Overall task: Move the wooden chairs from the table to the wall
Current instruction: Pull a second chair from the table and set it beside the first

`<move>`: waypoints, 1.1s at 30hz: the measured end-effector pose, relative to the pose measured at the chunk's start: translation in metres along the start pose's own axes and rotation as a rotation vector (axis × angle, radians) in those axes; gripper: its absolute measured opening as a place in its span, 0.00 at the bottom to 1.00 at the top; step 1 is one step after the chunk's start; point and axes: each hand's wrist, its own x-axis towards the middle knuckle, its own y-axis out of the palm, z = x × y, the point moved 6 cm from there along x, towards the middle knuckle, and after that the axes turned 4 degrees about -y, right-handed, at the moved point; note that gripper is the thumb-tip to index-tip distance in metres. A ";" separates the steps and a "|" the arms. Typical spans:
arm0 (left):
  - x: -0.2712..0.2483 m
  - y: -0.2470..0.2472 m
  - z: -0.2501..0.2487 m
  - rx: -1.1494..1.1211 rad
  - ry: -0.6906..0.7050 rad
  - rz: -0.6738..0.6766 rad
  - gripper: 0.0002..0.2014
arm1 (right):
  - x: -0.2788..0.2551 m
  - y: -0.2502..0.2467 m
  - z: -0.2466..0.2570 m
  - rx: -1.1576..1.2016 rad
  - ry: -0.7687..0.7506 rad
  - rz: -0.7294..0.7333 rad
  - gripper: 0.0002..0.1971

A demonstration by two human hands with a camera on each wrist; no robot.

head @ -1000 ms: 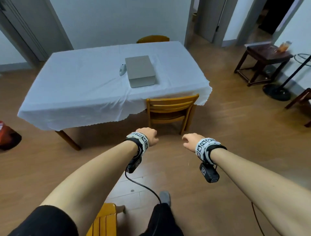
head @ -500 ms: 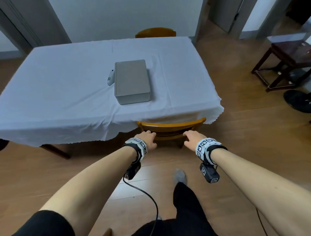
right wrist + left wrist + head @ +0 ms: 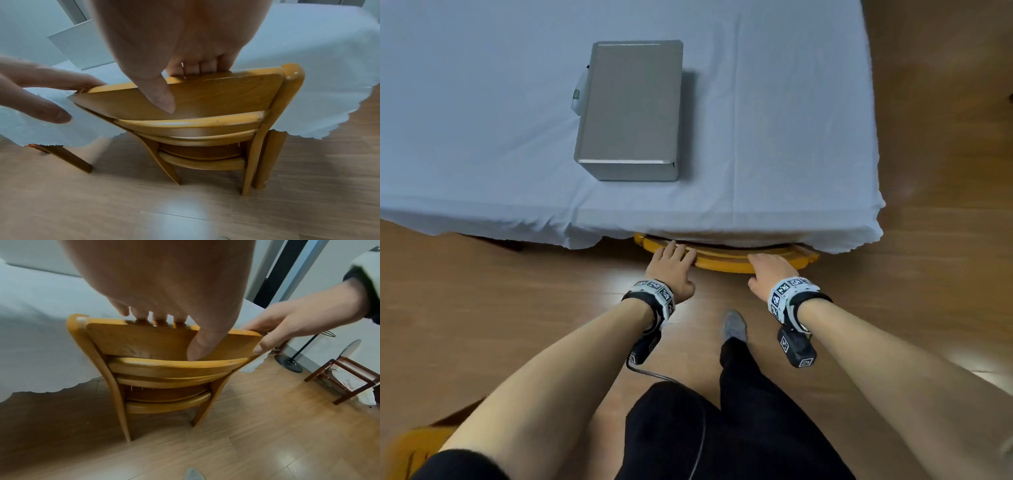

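Observation:
A yellow wooden chair [image 3: 726,262] is tucked under the near edge of the white-clothed table [image 3: 791,154]; only its top rail shows in the head view. My left hand [image 3: 674,256] grips the rail's left part. In the left wrist view its fingers [image 3: 160,319] hook over the top rail [image 3: 139,339] and the thumb lies on the back face. My right hand [image 3: 768,266] grips the rail's right part. The right wrist view shows its fingers [image 3: 197,68] curled over the rail [image 3: 226,94], thumb on the back. The chair stands on all its legs.
A grey box [image 3: 630,109] lies on the table with a small white object [image 3: 578,96] beside it. Part of another yellow chair [image 3: 410,452] is at my lower left. A dark side table [image 3: 349,379] and a floor stand's base [image 3: 290,363] stand to the right. My socked foot [image 3: 734,325] is behind the chair.
I have stepped up to the table. Both hands went forward from mid-air to the chair's top rail and took hold of it.

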 end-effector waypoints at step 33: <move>-0.248 0.172 -0.011 0.062 0.206 0.126 0.26 | -0.206 0.222 0.128 -0.077 0.093 0.002 0.31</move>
